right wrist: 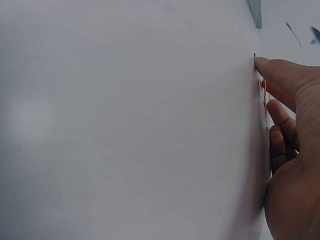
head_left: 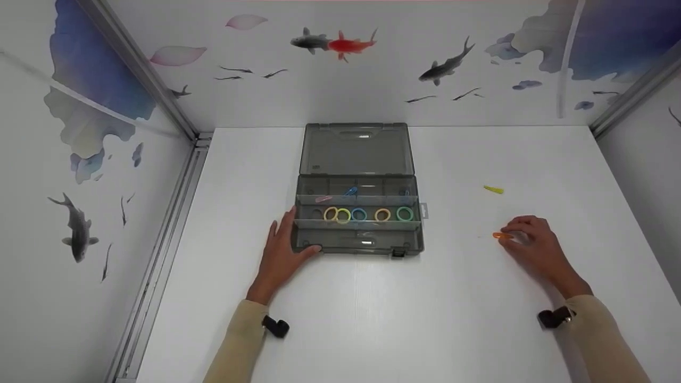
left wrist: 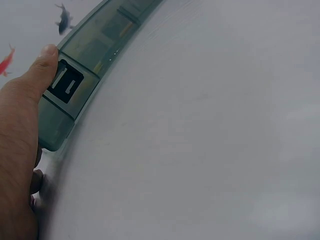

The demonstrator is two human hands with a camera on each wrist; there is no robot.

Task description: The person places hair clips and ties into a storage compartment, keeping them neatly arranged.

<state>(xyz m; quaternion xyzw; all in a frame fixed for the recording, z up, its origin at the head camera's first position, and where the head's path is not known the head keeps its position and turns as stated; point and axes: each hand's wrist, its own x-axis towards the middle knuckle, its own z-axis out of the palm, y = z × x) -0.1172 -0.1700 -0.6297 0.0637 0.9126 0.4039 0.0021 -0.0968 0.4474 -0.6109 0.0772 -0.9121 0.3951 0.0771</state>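
Observation:
A grey see-through storage box (head_left: 357, 246) lies with its lid (head_left: 356, 149) folded back toward the rear wall. My left hand (head_left: 282, 250) holds its front left corner, thumb at the front edge and fingers along the left side. In the left wrist view the thumb presses near a black latch (left wrist: 65, 81). Over the table to the right, my right hand (head_left: 534, 247) pinches an orange hair clip (head_left: 500, 235) between thumb and fingers. The clip's thin edge (right wrist: 265, 92) shows in the right wrist view. Farther back lies a yellow hair clip (head_left: 493, 189).
The box's middle row holds several coloured hair ties (head_left: 382, 215). In its back row are a pink clip (head_left: 323, 199) and a blue clip (head_left: 351, 191). White panels with painted fish (head_left: 79, 229) border the white table (head_left: 372, 319) at the left, back and right.

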